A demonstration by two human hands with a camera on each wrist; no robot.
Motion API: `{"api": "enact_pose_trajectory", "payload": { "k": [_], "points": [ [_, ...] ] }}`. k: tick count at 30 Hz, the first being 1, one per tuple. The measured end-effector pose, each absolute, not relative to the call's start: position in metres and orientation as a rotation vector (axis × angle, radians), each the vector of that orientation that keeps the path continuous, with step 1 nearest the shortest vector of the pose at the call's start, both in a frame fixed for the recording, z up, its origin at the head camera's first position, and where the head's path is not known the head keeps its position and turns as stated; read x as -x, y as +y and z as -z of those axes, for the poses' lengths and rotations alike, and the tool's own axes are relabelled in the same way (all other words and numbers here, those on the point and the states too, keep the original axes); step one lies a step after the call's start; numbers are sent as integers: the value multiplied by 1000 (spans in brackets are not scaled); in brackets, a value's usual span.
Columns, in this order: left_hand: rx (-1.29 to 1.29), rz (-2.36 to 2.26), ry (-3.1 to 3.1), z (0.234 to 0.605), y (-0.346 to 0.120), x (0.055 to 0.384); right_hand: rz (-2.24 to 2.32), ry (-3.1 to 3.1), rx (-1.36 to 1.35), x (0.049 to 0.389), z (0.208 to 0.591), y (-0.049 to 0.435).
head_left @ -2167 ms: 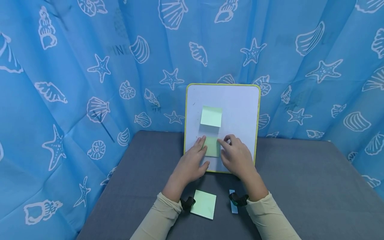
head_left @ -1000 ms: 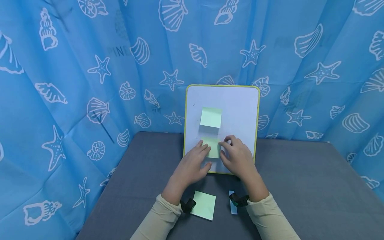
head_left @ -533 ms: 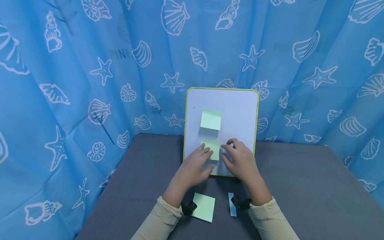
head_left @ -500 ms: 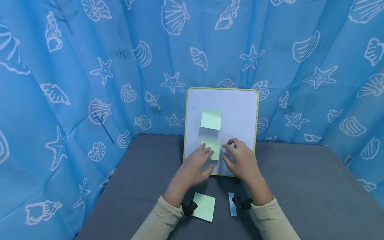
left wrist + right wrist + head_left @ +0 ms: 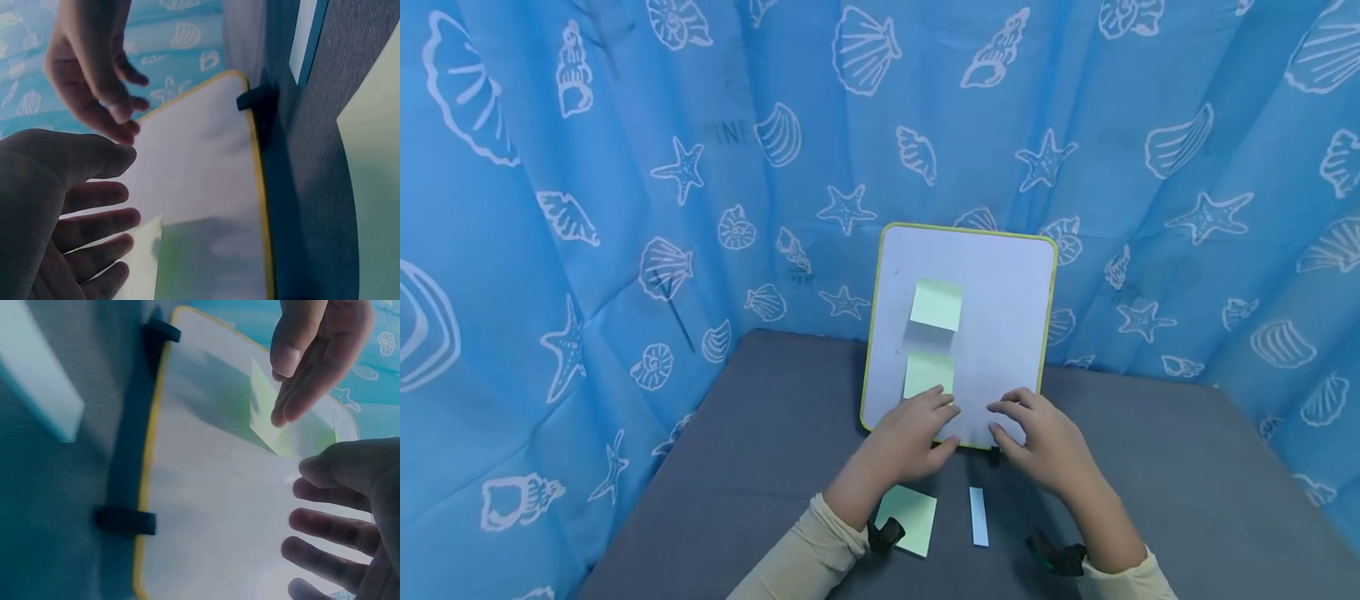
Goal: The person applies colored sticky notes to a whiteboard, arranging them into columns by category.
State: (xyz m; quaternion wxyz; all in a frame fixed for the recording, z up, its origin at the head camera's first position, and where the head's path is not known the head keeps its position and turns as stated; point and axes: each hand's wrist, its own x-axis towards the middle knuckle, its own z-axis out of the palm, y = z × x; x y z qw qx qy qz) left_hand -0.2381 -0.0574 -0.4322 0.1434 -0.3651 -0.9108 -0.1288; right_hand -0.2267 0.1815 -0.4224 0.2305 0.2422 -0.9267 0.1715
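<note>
A white board with a yellow rim (image 5: 992, 333) leans at the back of the table. Two pale green sticky notes are on it, an upper note (image 5: 937, 305) and a lower note (image 5: 927, 373). Both notes' lower edges stand out from the board. My left hand (image 5: 910, 437) is in front of the lower note's bottom edge, fingers extended and holding nothing; whether it touches the note I cannot tell. My right hand (image 5: 1045, 442) hovers before the board's lower right, fingers loosely bent around nothing. The right wrist view shows the lower note (image 5: 265, 412) beside my left hand's fingers.
On the grey table lies a green sticky-note pad (image 5: 913, 521), partly behind my left wrist's black band. A narrow light-blue pad (image 5: 978, 517) lies to its right. Black clips (image 5: 128, 522) grip the board's bottom edge. A blue shell-print curtain (image 5: 842, 150) hangs behind.
Both hands have drawn down from the lower note, the right one also moving to the right and letting go of the note's edge. More of the lower note shows. The head view has shifted slightly.
</note>
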Motion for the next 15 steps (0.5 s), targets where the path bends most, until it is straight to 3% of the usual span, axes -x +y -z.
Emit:
{"api": "enact_pose_trajectory", "payload": {
  "k": [15],
  "points": [
    [1191, 281, -2667, 444, -38, 226, -415, -2823, -650, 195, 431, 204]
  ]
}}
